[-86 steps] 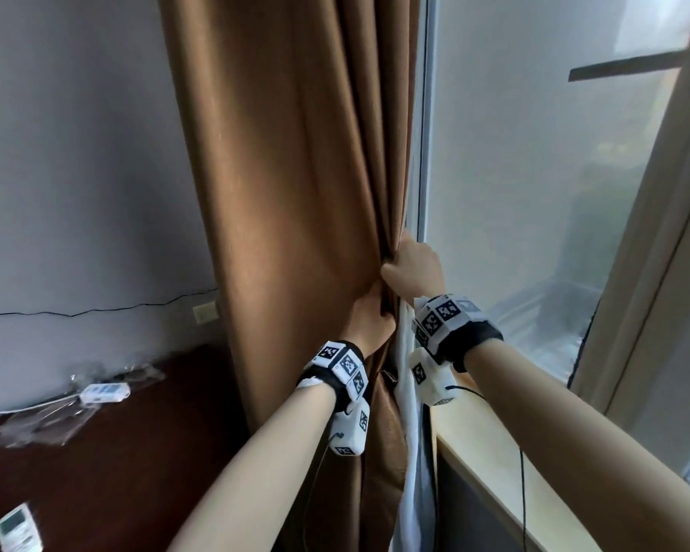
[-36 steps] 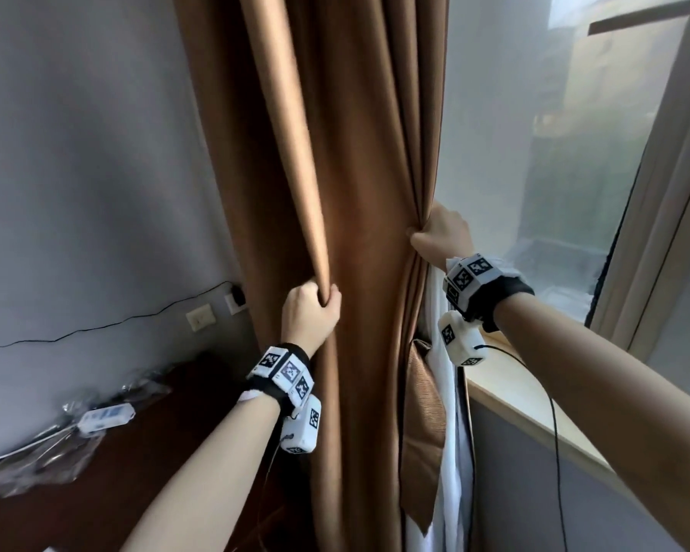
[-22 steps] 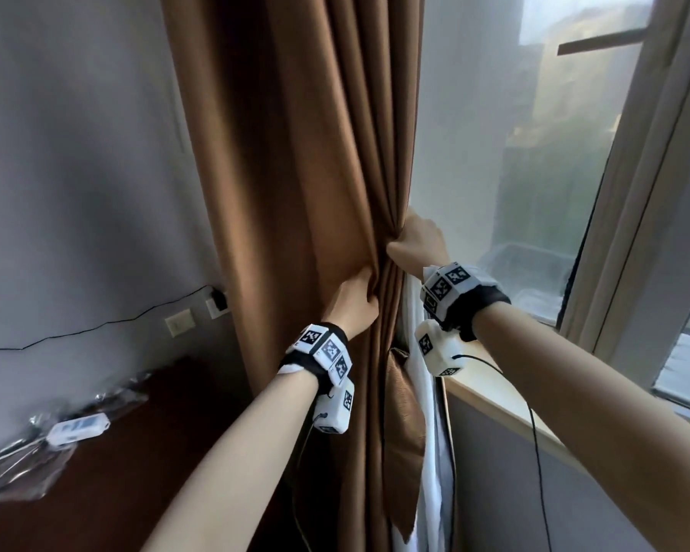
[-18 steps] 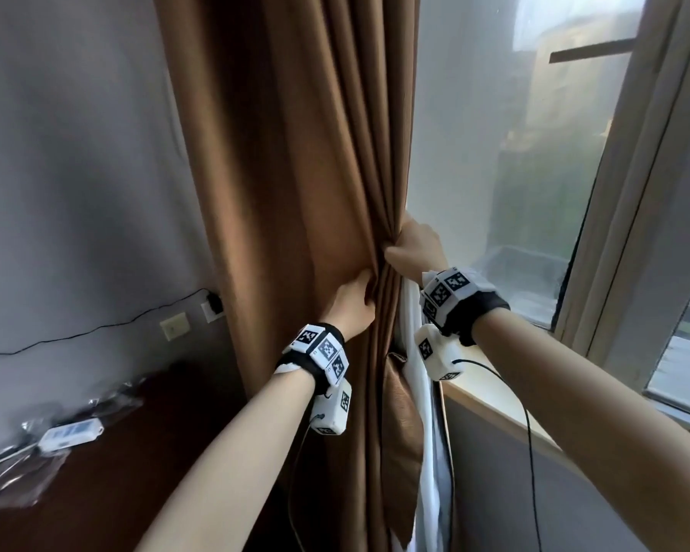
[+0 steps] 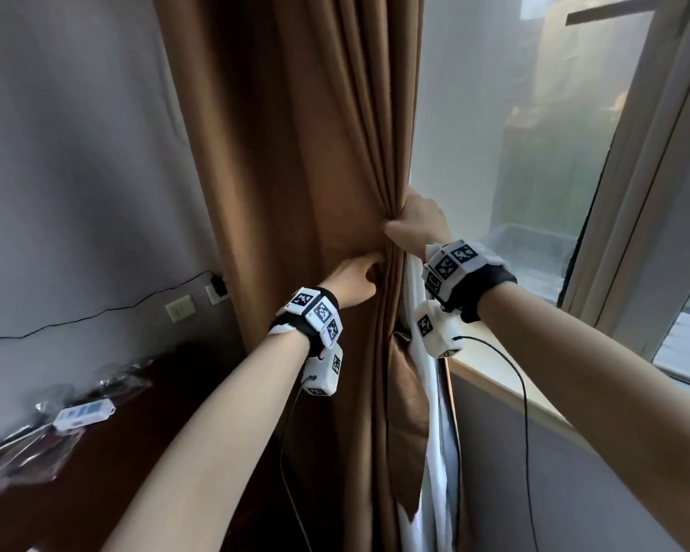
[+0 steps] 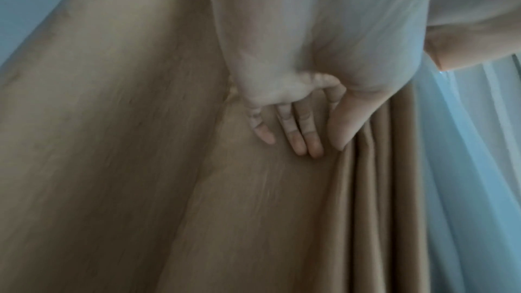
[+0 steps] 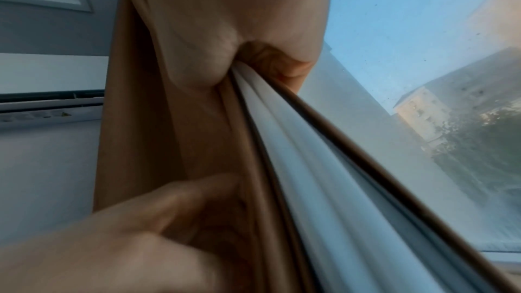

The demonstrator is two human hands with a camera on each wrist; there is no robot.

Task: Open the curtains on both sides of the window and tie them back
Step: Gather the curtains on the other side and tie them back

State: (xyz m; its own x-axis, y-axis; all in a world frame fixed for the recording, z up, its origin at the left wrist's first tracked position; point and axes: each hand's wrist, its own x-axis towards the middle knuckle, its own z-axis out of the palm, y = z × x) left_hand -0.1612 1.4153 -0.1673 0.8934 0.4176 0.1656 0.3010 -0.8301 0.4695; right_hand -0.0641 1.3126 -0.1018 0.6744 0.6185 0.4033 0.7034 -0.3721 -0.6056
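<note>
The brown curtain (image 5: 295, 153) hangs bunched at the left edge of the window (image 5: 534, 133). My right hand (image 5: 411, 227) grips the gathered pleats at sill height, thumb in front and fingers wrapped behind. In the right wrist view this hand (image 7: 242, 61) clamps brown folds (image 7: 197, 142) together with the white sheer curtain (image 7: 310, 164). My left hand (image 5: 361, 272) sits just below and left of it. The left wrist view shows its fingers (image 6: 298, 133) straight and flat against the brown cloth (image 6: 112, 142), with the thumb beside the pleats. A shiny brown flap (image 5: 407, 412) hangs under the hands.
The pale window sill (image 5: 506, 396) runs off to the right below the glass. A dark wooden table (image 5: 76, 492) at the lower left carries a white device (image 5: 83, 413) and a plastic bag. Wall sockets (image 5: 181, 309) with a black cable sit left of the curtain.
A second ago my left hand gripped an outer fold farther left. It carried that fold right to the bunch and now lies flat against the cloth. My right hand has kept its hold.
</note>
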